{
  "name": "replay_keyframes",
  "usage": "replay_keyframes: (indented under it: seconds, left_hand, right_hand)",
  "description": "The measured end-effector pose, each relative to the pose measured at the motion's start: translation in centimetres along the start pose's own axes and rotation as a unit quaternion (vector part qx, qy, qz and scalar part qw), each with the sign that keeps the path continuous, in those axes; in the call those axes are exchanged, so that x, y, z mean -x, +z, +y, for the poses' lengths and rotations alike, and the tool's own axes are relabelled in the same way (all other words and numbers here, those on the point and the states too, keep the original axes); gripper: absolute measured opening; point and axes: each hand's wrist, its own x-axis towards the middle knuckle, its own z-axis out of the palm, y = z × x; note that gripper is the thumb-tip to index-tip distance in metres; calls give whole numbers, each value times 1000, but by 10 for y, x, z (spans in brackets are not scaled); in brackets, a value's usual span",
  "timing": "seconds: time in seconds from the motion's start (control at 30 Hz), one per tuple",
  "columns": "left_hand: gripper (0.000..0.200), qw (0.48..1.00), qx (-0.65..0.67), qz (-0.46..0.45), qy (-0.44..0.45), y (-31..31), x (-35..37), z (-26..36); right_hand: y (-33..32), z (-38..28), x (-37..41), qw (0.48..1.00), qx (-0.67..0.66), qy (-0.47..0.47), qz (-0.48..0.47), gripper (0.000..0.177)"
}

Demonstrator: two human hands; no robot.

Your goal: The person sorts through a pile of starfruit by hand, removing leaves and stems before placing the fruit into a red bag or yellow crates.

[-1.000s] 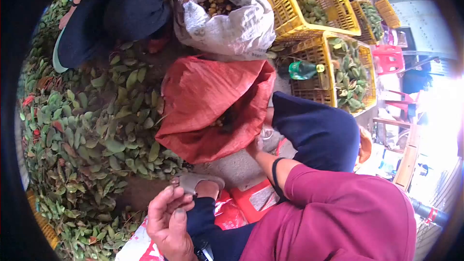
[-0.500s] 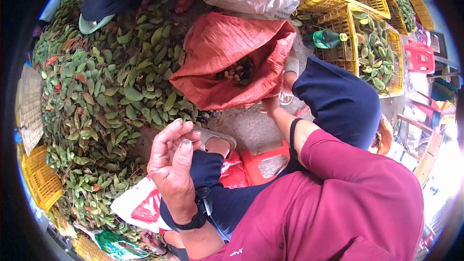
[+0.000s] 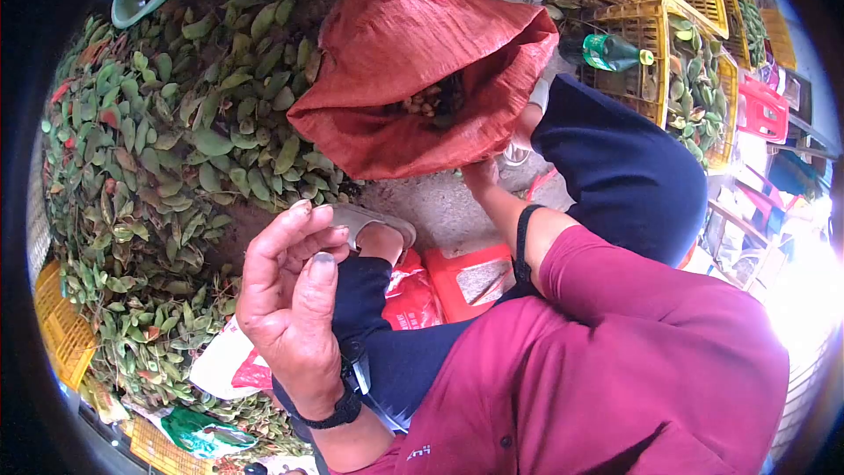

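Hard white glare burns out the right edge of my view, with pale haze around it. Elsewhere the light is soft, though shadow fills the mouth of the red woven sack (image 3: 422, 53). Wide-lens distortion bows the yellow plastic crate (image 3: 63, 325) at lower left, fine detail softens outward, and black swallows the corners.

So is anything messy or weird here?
Green leaves lie loose across the ground, though the yellow crate holds some; I can't tell if they spilled. The red sack sags, its mouth partly closed over. And the left hand has an oddly dark thumbnail.
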Motion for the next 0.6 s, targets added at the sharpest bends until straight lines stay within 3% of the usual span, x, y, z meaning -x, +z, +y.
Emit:
replay_keyframes:
  seconds: [0.03, 0.1, 0.17, 0.27, 0.6]
  left_hand:
    - [39, 1000, 3, -2, -2, -1, 0, -2]
    - [39, 1000, 0, -2, -14, -3, 0, -5]
    - [40, 1000, -2, -6, -25, -6, 0, -6]
    - [42, 999, -2, -12, -42, -11, 1, -5]
    - [43, 1000, 19, -13, -20, -19, 10, 2]
  right_hand:
    - [11, 2, 5, 990, -133, 43, -23, 58]
    - [26, 6, 10, 973, -185, 122, -57, 57]
    - [28, -36, 20, 978, -25, 190, -82, 54]
    - [33, -41, 20, 974, 25, 198, -108, 53]
    - [34, -38, 20, 971, 8, 191, -144, 49]
